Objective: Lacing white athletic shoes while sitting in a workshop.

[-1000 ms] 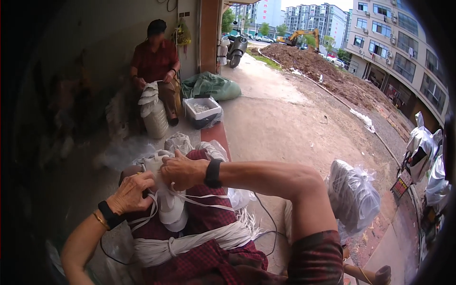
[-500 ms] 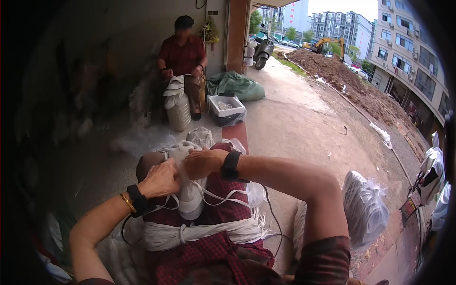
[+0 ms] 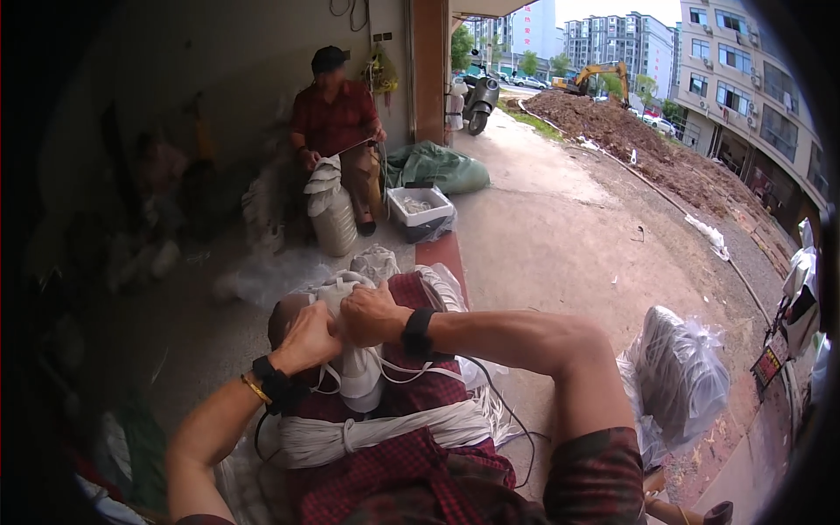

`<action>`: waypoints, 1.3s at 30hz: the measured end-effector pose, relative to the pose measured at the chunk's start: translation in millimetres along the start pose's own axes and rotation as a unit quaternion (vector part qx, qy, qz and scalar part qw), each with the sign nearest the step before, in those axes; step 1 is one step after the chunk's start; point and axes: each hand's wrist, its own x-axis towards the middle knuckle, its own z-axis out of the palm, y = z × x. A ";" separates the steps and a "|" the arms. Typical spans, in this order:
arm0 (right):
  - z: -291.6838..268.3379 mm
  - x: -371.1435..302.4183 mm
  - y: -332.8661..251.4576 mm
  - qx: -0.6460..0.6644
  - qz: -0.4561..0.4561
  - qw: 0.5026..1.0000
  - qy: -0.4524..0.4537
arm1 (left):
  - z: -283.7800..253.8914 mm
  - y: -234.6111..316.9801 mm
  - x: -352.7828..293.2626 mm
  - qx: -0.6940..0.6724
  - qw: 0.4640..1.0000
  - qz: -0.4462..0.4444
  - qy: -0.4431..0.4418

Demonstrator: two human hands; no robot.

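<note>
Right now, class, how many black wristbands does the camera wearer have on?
2. One black wristband is on the wrist of the left hand, beside a gold bracelet; the other wristband is on the wrist of the right hand. Neither looks hidden.

White shoe (image 3: pixel 361 389), loose lace (image 3: pixel 424 374)

I hold the shoe lengthwise in my lap (image 3: pixel 402 402), its smooth rounded end toward me. The flat white lace hangs slack to both sides; how far it is threaded, I can't quite tell under my grip.
</note>
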 end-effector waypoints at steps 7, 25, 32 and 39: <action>0.8 -8.8 -1.0 0.040 0.009 0.998 0.046 | -61.9 27.5 13.4 -0.370 0.925 0.018 0.088; -13.4 -8.9 13.7 -0.018 -0.094 0.995 -0.036 | 13.7 -18.7 -5.4 -0.465 0.882 -0.066 0.031; -18.2 1.1 9.3 -0.010 0.009 0.993 -0.115 | 21.7 -23.2 3.2 -0.461 0.885 -0.050 0.034; -30.0 1.8 3.9 -0.068 -0.042 0.983 -0.166 | 30.7 -18.0 0.8 -0.475 0.878 -0.019 0.053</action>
